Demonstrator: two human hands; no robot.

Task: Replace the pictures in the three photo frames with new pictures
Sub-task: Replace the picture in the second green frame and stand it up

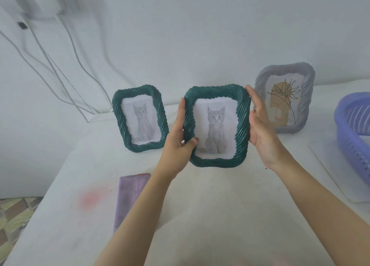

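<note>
I hold a dark green twisted-rope photo frame (217,91) upright above the table, a grey kitten picture (215,129) showing in it. My left hand (179,141) grips its left edge, thumb on the front. My right hand (260,123) clasps its right edge. A second green frame (120,113) with the same kitten picture stands on the table to the left. A grey frame (262,79) holding a line-drawn plant picture (282,103) stands behind my right hand, partly hidden by it.
A purple slatted basket (354,129) sits at the right edge, with a white sheet (332,171) under it. A folded purple cloth (130,191) lies near the front left. White cables (66,65) hang down the wall at the back left. The table's left edge drops to a patterned floor (16,211).
</note>
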